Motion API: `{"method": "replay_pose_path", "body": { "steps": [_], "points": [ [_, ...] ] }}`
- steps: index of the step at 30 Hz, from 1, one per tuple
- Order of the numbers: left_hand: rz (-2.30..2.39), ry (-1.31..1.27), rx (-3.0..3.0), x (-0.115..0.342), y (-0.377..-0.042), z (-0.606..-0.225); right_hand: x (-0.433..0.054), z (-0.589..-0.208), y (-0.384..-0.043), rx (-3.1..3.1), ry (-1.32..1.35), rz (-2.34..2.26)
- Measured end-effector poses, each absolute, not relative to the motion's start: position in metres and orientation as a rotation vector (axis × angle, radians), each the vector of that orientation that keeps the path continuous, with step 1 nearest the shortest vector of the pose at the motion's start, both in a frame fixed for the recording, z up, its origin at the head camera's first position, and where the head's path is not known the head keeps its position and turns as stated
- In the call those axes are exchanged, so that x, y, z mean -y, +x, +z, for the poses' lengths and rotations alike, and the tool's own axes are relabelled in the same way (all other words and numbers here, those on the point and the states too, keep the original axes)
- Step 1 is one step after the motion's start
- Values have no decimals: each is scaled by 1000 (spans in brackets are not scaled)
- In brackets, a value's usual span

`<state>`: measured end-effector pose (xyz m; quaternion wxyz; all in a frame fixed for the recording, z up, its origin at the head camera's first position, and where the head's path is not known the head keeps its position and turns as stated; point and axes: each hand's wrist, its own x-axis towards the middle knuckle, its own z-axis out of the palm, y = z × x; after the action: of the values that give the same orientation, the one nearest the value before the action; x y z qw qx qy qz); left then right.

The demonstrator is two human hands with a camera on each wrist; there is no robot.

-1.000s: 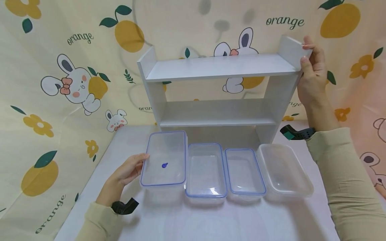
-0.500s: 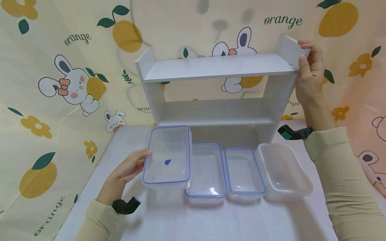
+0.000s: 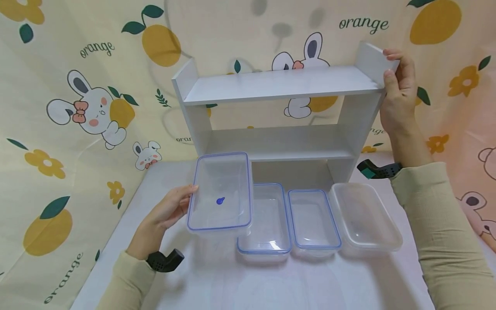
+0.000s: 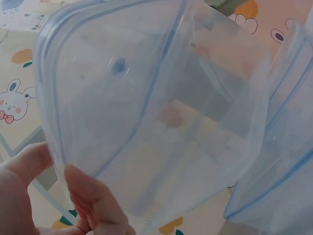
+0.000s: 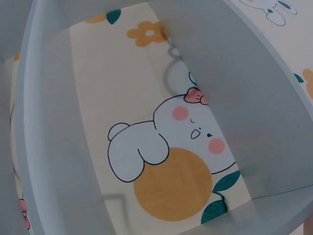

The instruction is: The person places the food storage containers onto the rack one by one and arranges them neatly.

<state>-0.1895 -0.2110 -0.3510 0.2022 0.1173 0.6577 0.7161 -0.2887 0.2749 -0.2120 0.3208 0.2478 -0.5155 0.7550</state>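
My left hand (image 3: 167,209) pinches the left edge of a clear plastic food container (image 3: 221,176) with a blue-rimmed lid and a small blue mark. In the left wrist view the thumb and fingers grip the rim of this container (image 4: 112,107). In the head view it overlaps a second blue-rimmed container (image 3: 267,219) and the lower front of a white shelf unit (image 3: 283,82). My right hand (image 3: 401,92) holds the top of the shelf's right side panel, thumb in front and fingers behind. In the right wrist view the shelf boards (image 5: 54,127) show, but the hand does not.
To the right on the white table (image 3: 217,284) stand a smaller blue-rimmed container (image 3: 314,219) and a frosted container (image 3: 366,217) without a blue rim. Behind the shelf hangs a cloth (image 3: 97,172) printed with oranges and rabbits.
My left hand has moved the blue-marked container up and to the right, toward the shelf, so it now covers part of its neighbour. The right hand shifted slightly, then kept its hold on the panel.
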Motion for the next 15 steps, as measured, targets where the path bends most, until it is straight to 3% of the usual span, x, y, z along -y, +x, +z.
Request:
{"method": "replay_pose_path", "body": {
  "steps": [15],
  "points": [
    [2027,372,-1833,195,-198,-339,-274,-212,-289,1356,647,1990]
  ]
}}
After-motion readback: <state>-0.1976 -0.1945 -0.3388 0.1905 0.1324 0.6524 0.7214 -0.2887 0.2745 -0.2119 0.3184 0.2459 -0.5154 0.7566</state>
